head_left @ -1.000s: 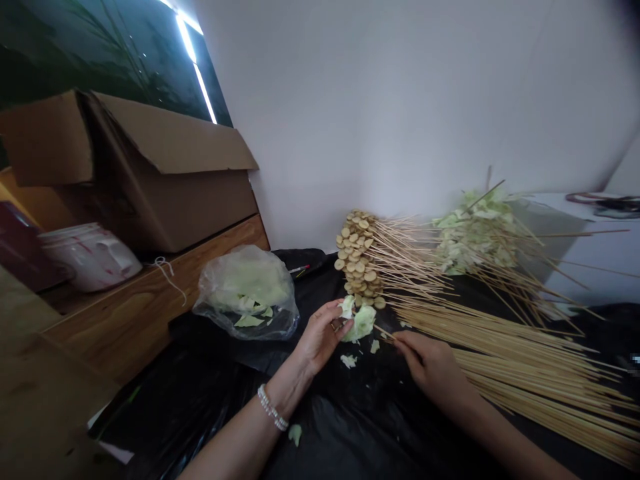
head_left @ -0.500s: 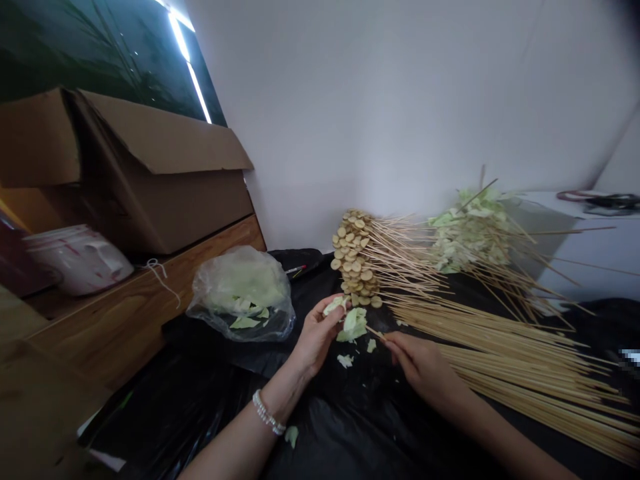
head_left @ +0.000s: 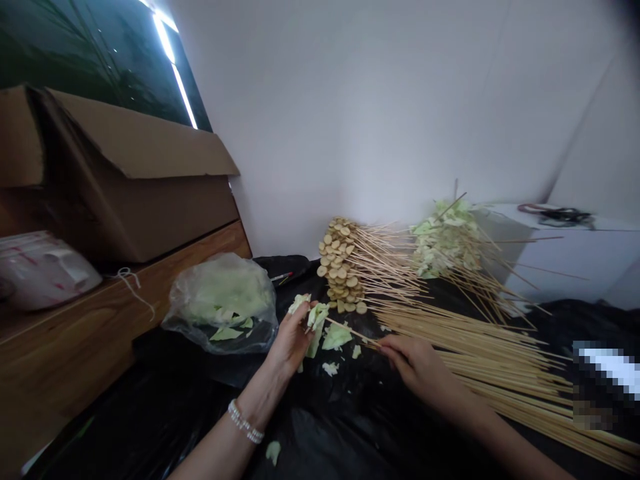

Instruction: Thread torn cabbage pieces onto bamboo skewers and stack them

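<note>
My left hand [head_left: 293, 337], with a pearl bracelet at the wrist, is closed around pale green cabbage pieces [head_left: 317, 317]. My right hand [head_left: 407, 357] pinches a thin wooden skewer [head_left: 353, 331], whose far end reaches the cabbage at my left fingers. A loose leaf piece [head_left: 337, 336] lies on the black plastic sheet [head_left: 345, 427] between my hands, with smaller scraps nearby. Bare skewers [head_left: 490, 360] lie in a long row beside and under my right forearm.
A clear bag of cabbage [head_left: 225, 300] sits left of my hands. Skewers with round slices [head_left: 340, 260] are stacked by the wall, cabbage skewers [head_left: 445, 237] to their right. A cardboard box [head_left: 145, 207] and a white tub [head_left: 45, 270] stand on the left wooden surface.
The view has turned slightly right. My left hand has moved away from my right, and more of the skewer shows between them. A leaf piece now lies apart on the sheet.
</note>
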Demonstrator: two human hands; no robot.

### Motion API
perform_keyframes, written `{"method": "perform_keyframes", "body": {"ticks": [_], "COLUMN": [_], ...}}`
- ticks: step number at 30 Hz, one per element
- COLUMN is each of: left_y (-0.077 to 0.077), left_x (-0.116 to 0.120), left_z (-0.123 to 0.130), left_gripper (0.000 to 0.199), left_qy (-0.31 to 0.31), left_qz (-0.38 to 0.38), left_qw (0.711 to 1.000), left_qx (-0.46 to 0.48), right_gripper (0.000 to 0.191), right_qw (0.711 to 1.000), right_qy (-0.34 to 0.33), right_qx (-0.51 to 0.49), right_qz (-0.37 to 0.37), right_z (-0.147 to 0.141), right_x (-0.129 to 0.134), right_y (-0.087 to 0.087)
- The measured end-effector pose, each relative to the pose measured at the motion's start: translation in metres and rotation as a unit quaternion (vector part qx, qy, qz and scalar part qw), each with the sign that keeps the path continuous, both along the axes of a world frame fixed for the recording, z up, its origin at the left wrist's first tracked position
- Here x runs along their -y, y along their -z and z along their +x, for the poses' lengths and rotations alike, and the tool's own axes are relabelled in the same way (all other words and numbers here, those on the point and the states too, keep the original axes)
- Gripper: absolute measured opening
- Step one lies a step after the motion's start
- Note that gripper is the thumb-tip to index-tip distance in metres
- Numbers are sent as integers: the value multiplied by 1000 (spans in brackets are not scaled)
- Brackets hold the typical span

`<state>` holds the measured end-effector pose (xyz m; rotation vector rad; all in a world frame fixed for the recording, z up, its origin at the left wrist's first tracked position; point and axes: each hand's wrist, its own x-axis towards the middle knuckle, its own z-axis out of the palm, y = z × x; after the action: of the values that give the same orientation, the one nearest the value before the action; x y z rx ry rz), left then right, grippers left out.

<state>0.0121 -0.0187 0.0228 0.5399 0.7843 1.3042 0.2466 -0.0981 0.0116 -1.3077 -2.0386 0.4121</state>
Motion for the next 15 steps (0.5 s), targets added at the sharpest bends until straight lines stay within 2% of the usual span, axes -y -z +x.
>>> {"method": "perform_keyframes", "body": {"ticks": [4,8,11,15], "left_y": [1,2,0,-2], "left_x": [1,6,10,11], "left_z": [-2,-1,1,1], "left_gripper": [30,36,45,44], "left_qy": [29,70,111,146], "left_qz": [8,40,47,13], "left_qw": [1000,996,992,988], "left_qx": [7,33,45,39], "right_gripper": [38,36,34,36], "right_qw": [999,994,987,953], "right_qy": [-11,2,72,209], "right_qx": [-21,-87,-139,-211], "right_qz": [-45,-70,-32,63], "right_z": [-2,6,28,74], "right_x": [5,7,4,-9], "right_y": [4,3,-17,-67]}}
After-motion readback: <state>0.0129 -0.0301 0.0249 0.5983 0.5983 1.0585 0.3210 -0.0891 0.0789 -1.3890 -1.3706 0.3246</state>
